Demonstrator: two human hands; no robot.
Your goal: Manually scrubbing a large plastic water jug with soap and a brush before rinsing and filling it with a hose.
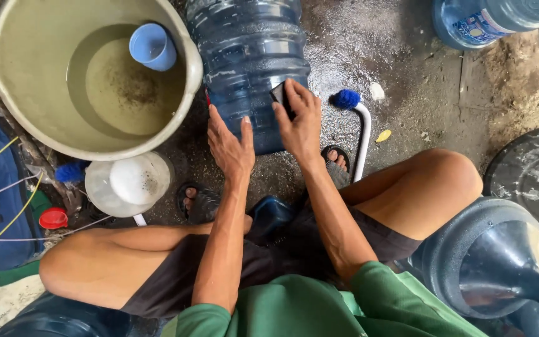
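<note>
Knees bent low framed both hands on the big blue water jug [249,56] lying on the wet floor [400,50]: the right hand [301,122] pinched a dark scrubbing pad [280,97] against its side, while the left hand [231,143] lay spread flat, steadying it. Scrubbing seemed under way, and the next stroke likely called for rolling the jug. The basin [7,93] crowded its left side, a white-handled brush [360,125] lay just right, and open floor lay beyond.

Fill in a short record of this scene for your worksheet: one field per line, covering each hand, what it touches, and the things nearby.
Left hand: flat against the blue water jug, holding nothing
Right hand: pressing a small dark scraper-like object on the jug
Basin: beige, holds murky water and a blue cup
Brush: blue head, white handle, on wet ground
Red cap: on the ground at left
</note>
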